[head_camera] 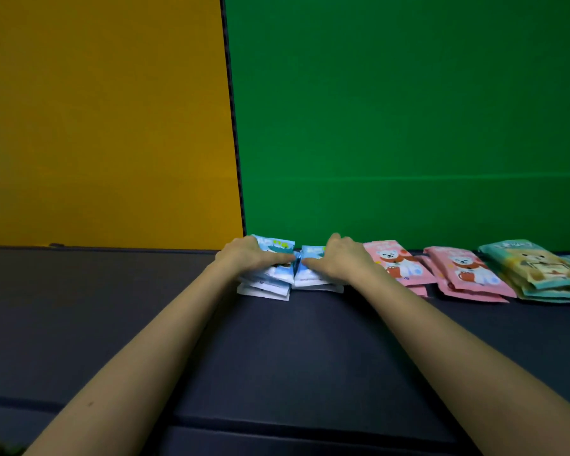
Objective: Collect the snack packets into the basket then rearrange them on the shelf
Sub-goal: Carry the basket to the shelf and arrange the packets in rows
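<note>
the left hand (250, 256) held the left blue stack (265, 286) of snack packets. its fingers (246, 245) were curled over the stack's far edge and its thumb lay across the top, pointing inward. the right hand (346, 262) held the right blue stack (313, 279) the same way, with its fingers (337, 242) hooked over the far edge and its thumb reaching toward the other thumb. the thumb tips were near each other, just either side of the seam where the stacks met. neither grip was wide, and each hand was closed down on its own pile.

the two stacks touched side by side under the hands. the packets in each were slightly fanned, so their white lower edges showed on the side nearer the person. both stacks rested on the dark surface (277, 350), and both bare forearms stretched across it to reach them.

just beside the right fingers, on the outer side, lay a pile of pink packets (394, 263) printed with a white bear. a second pink pile (468, 274) lay beyond it, then a pile of teal packets (537, 269) farthest from the fingers.

behind the fingers stood a green panel (408, 110). a yellow panel (102, 120) stood past the left fingers, and a dark seam ran between the two.
</note>
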The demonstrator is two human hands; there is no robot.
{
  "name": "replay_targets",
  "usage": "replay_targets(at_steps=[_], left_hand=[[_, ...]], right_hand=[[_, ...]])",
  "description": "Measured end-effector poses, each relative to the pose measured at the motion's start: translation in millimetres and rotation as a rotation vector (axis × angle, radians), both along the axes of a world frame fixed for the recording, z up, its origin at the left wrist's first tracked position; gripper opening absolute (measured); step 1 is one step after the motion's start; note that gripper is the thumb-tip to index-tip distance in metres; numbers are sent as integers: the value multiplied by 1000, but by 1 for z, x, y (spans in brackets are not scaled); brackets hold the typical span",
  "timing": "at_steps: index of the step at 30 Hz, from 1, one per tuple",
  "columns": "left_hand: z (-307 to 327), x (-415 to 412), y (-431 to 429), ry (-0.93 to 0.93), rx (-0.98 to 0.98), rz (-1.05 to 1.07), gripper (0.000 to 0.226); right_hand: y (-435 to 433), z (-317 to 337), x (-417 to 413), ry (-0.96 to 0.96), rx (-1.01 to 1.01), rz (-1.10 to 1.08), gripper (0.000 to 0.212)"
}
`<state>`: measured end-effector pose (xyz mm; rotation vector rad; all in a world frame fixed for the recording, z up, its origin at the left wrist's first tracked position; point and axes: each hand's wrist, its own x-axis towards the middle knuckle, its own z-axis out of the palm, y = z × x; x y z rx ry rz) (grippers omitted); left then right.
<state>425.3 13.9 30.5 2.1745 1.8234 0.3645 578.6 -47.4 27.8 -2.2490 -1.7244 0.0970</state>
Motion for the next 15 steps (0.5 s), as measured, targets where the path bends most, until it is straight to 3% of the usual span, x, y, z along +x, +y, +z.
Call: replay_targets(at_steps=[5, 10, 15], left_hand=[[-3, -4, 9, -29, 100, -10, 62], [-4, -7, 10, -103, 179, -13, 56], [-8, -6, 8, -168, 257, -35, 55]], right_hand=[[5, 3, 2, 6, -56, -60, 75], [8, 7, -1, -17, -125, -106, 53], [12, 8, -8, 3, -61, -130, 48]])
